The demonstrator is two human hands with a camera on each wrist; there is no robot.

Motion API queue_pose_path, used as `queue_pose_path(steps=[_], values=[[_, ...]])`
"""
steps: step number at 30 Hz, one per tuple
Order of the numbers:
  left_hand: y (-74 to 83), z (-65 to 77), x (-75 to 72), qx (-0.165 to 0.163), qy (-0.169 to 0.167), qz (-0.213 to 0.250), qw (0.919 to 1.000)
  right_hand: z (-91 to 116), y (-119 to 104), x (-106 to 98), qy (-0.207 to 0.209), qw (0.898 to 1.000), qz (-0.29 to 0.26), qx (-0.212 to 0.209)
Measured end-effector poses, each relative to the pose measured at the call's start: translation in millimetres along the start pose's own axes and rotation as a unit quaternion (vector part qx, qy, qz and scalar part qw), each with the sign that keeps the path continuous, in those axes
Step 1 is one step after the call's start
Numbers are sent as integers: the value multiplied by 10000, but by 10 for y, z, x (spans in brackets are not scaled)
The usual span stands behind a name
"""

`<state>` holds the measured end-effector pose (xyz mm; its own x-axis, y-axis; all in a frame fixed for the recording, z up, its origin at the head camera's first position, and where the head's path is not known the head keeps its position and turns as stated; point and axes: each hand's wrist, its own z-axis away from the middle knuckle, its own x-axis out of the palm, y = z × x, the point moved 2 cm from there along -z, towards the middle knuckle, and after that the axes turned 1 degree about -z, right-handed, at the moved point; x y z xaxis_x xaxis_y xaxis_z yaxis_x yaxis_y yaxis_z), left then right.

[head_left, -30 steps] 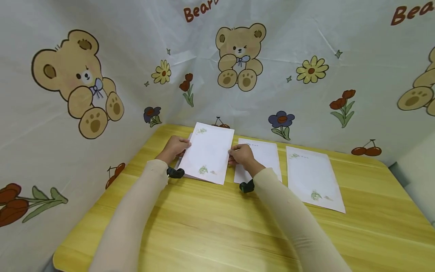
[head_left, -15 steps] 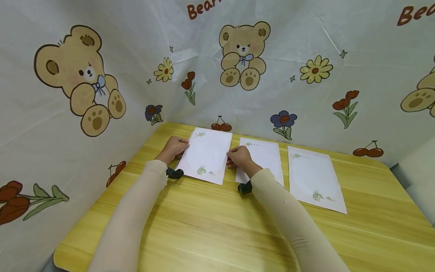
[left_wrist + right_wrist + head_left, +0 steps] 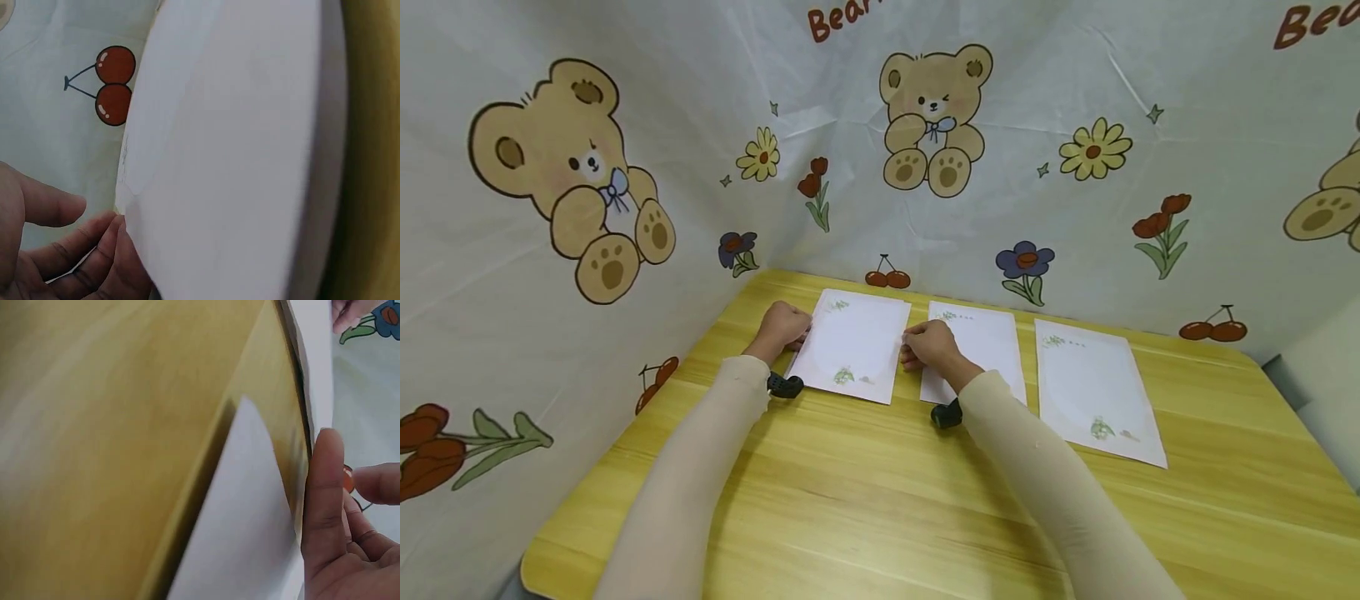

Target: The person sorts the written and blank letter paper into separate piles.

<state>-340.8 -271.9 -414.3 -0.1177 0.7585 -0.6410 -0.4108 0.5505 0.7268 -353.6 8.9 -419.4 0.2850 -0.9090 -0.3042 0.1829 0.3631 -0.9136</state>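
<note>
A small stack of white paper [image 3: 853, 346], with a pale green plant print on its top sheet, lies at the left of the table. My left hand [image 3: 784, 325] is at the stack's left edge. In the left wrist view its fingertips [image 3: 109, 228] touch the paper's edge, with the thumb held apart. Across the stack, my right hand [image 3: 934, 346] stands at the right edge and overlaps the middle sheet [image 3: 985, 350]. The right wrist view shows a straight index finger [image 3: 326, 487] against the stack's edge, the thumb away from it.
Another printed sheet [image 3: 1097, 392] lies to the right on the yellow wood-grain table [image 3: 865, 500]. A white cloth [image 3: 700, 108] printed with bears and flowers hangs behind the table and along its left side. Dark wrist straps [image 3: 786, 384] show at both cuffs.
The top sheet, raised and offset a second ago, has come down and now lies in line with the sheets below. Both hands stay at its sides, nearly in place.
</note>
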Motion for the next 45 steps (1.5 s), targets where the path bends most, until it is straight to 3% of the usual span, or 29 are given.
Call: queue_pose_path(steps=[3, 6, 8, 10, 13, 15, 18, 22, 30, 36, 45], values=[[76, 26, 22, 406, 292, -618, 9968, 42, 24, -144, 70, 9999, 28, -71], [187, 74, 67, 945, 617, -1117, 9873, 72, 89, -357, 243, 9997, 73, -52], [272, 113, 122, 1255, 673, -1188, 9827, 92, 149, -526, 405, 9991, 111, 39], [358, 146, 194, 1416, 537, -1028, 9831, 126, 212, -704, 497, 9986, 144, 119], [494, 172, 336, 1239, -118, -352, 9916, 192, 297, -991, 581, 9980, 135, 230], [589, 182, 449, 961, -727, 289, 9923, 255, 345, -1194, 564, 9980, 143, 246], [748, 203, 623, 484, -1582, 1093, 9801, 348, 407, -1494, 577, 9978, 184, 272], [927, 274, 831, 241, -2252, 1451, 9631, 431, 479, -1766, 608, 9972, 267, 355], [1062, 467, 1167, -89, -2675, 1458, 9524, 483, 597, -1850, 319, 9975, 126, 617], [1064, 480, 1241, -93, -2682, 1624, 9495, 478, 600, -1783, 290, 9972, 58, 680], [1093, 474, 1351, -83, -2975, 1788, 9378, 465, 602, -1759, 337, 9967, 95, 734]])
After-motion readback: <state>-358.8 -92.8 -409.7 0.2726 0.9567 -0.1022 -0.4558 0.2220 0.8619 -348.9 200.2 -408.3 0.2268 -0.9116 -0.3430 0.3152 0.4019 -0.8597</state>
